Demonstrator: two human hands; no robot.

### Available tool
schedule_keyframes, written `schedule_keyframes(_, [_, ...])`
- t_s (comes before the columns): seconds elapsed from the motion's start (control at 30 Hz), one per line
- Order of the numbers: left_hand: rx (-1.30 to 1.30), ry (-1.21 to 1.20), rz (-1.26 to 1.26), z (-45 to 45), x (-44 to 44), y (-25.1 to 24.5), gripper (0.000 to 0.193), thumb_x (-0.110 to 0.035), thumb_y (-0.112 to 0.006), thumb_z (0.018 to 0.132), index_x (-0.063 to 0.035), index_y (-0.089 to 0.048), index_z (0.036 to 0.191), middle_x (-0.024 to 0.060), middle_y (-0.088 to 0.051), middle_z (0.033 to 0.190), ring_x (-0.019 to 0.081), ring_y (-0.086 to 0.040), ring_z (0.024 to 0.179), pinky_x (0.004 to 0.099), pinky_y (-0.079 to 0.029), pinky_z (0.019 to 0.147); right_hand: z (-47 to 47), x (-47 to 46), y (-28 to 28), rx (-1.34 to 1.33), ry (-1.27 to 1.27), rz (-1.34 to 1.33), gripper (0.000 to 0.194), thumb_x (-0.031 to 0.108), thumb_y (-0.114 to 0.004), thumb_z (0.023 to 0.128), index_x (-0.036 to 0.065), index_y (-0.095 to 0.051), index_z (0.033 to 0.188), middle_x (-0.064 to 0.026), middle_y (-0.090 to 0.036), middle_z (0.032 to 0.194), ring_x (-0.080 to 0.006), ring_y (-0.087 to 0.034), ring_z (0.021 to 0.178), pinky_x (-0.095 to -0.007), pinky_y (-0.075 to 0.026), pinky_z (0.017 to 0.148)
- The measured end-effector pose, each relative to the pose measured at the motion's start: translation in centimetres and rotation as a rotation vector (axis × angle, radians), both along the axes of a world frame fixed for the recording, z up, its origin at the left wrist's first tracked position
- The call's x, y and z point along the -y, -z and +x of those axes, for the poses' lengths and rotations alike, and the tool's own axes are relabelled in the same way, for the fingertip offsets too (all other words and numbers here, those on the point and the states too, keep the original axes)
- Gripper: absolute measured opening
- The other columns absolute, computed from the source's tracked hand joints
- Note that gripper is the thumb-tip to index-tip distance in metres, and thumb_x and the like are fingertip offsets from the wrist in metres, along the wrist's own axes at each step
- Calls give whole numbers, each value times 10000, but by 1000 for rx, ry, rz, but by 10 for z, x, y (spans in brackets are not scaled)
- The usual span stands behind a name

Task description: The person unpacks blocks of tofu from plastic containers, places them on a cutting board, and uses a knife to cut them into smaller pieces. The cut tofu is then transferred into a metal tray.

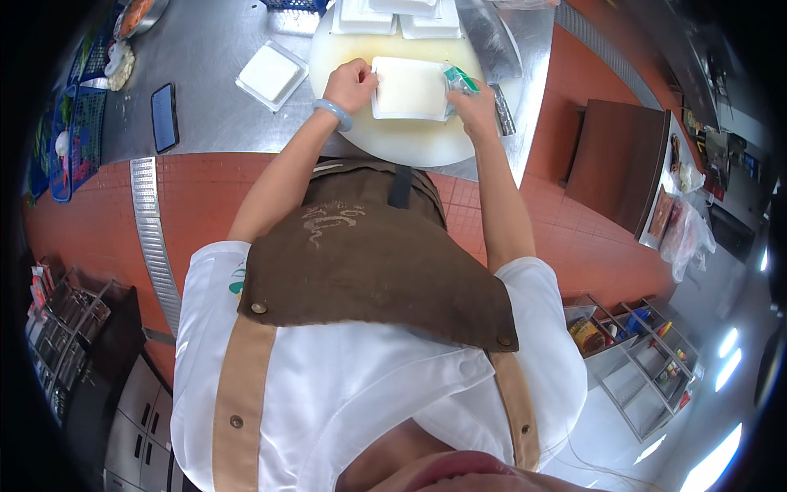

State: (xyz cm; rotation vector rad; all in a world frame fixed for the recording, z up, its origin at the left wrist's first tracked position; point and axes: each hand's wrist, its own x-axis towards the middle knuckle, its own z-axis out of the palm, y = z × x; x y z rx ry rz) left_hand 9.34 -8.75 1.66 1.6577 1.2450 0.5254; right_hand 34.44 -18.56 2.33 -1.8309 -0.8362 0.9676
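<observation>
A white rectangular tray package (411, 89), probably a tofu pack, rests on the round cutting board (393, 144). At its left edge is my left hand (351, 86), with the fingers curled against the rim. My right hand (474, 107) is at the right edge, closed on crumpled clear and green plastic film (461, 80) that touches that end of the tray. Several similar white packs (366, 21) are piled at the board's far side. Another white pack (272, 75) sits on the steel table to the left.
A large cleaver blade (498, 46) lies at the board's right. On the steel table (215, 37) are a phone (165, 118) and, farther left, blue baskets (89, 135) of vegetables and a metal bowl (147, 18). A brown cabinet (615, 166) stands at the right.
</observation>
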Motion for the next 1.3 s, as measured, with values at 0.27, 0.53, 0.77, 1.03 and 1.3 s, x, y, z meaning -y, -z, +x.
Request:
schedule_keyframes(0.27, [475,-338,-714,-28,58,-10,261,-174,-661,984,11,-559,1137,149,-667,1082,242,-689,975,358,-596,843,-69,59,-13,-629,214,-35,594,154,-850,789,-69,-568,1261,-157,-658,1156,-236,-666,960,-334,-547,800])
schedule_keyframes(0.53, [453,-302,-808,-6,74,-24,157,-93,-617,991,44,-581,1057,154,-673,1049,230,-695,942,344,-620,839,-40,7,-78,1084,-308,135,575,210,-775,706,54,-598,1231,-177,-649,1151,-358,-634,1043,-471,-501,879])
schedule_keyframes(0.77, [365,-399,-745,9,73,-21,145,-50,-596,960,66,-575,1045,144,-670,997,216,-703,857,311,-638,723,-37,-13,-102,1017,-833,-440,220,59,-657,716,94,-732,919,-142,-711,998,-321,-689,925,-461,-525,752])
schedule_keyframes(1.03, [105,-353,-378,12,67,-11,174,-129,-633,836,30,-563,815,154,-672,744,241,-715,650,356,-591,609,-18,-19,-59,711,-478,46,180,171,-645,797,21,-718,865,-200,-713,871,-371,-694,882,-452,-542,811])
schedule_keyframes(1.3, [-189,-209,-229,5,54,-24,259,-226,-636,796,27,-590,824,232,-692,786,372,-703,748,426,-558,720,-16,-40,-23,563,-678,-158,230,209,-685,825,1,-722,914,-177,-724,821,-317,-699,764,-396,-544,736])
